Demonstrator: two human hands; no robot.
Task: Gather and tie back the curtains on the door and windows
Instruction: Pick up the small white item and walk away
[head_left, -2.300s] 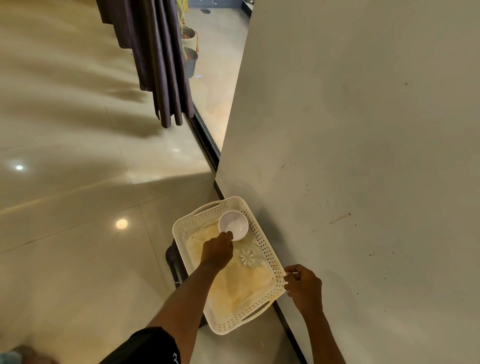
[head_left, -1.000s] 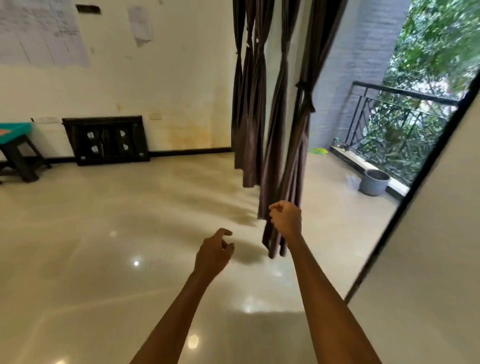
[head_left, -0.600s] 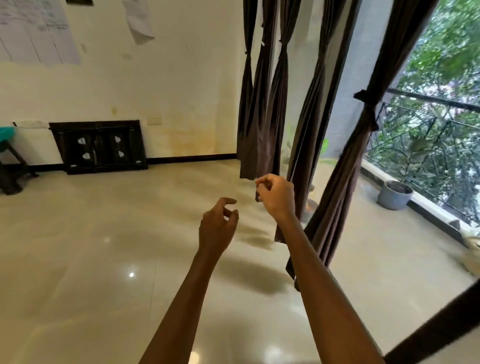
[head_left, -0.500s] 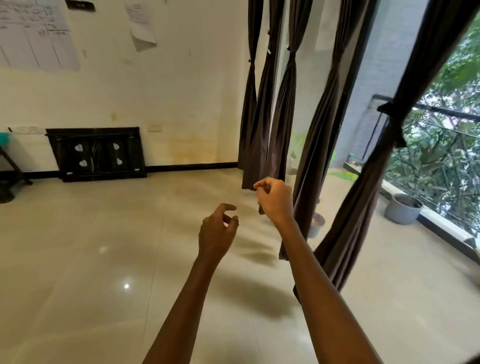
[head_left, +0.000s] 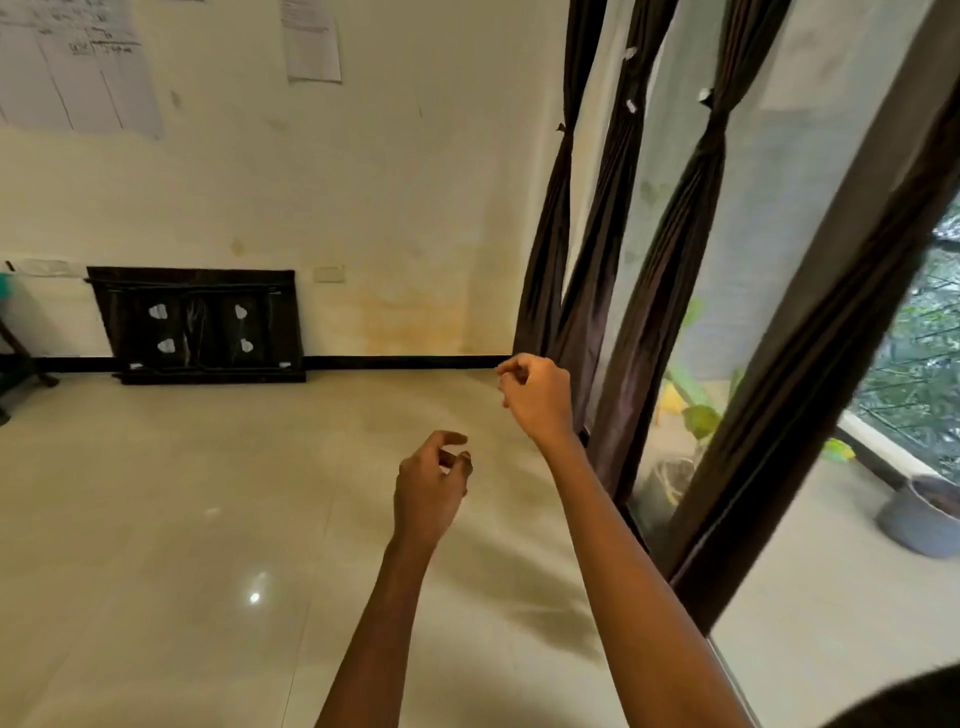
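Left hand (head_left: 431, 483) is loosely curled, empty; right hand (head_left: 535, 395) is curled, holding what I cannot tell. A hasty reach may gather only part of the curtains (head_left: 660, 312).

The curtains (head_left: 670, 249) and the far papers (head_left: 78, 62) run off the top edge; the writing is too small to read. Whether the curled right grip (head_left: 537, 397) pinches anything cannot be told.

We count four dark curtains (head_left: 548, 260) along the right, three far and one near, and two paper sheets (head_left: 78, 67) on the far wall (head_left: 415, 182). We also see one dark panel (head_left: 202, 322), one grey pot (head_left: 919, 519) and two hands (head_left: 428, 483).
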